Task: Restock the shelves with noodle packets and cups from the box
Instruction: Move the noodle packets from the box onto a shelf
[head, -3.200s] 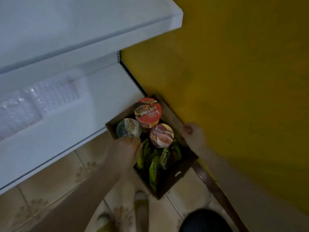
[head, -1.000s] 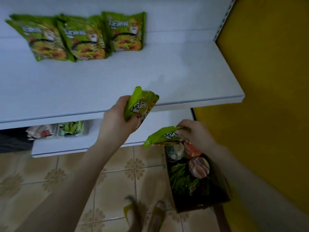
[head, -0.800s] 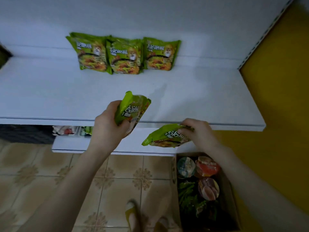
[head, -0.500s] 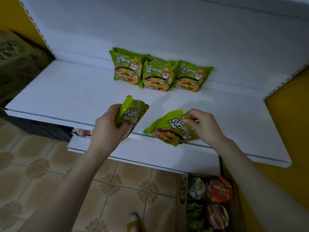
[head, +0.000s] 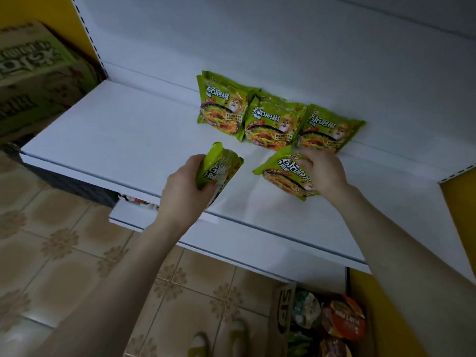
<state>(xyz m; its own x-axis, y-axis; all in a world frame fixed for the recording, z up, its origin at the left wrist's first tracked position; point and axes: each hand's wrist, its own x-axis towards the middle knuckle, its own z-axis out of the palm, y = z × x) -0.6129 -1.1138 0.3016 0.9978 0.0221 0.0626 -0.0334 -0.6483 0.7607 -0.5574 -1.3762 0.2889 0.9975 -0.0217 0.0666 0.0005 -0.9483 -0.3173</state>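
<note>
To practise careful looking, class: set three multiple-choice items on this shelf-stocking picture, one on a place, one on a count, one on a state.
1. Where is the box of cups, relative to the shelf?
A. on top of it
B. behind it
C. on the floor, below it at lower right

2. How many green packets do the two hands hold in all?
A. one
B. two
C. four

3. The left hand is:
A. gripping a packet
B. open and empty
C. pressed flat on the shelf

Key:
1 C, the box stands on the tiles under the shelf edge.
2 B, the left hand grips the left packet and the right hand the right packet.
3 A, its fingers curl round the left packet.
</note>
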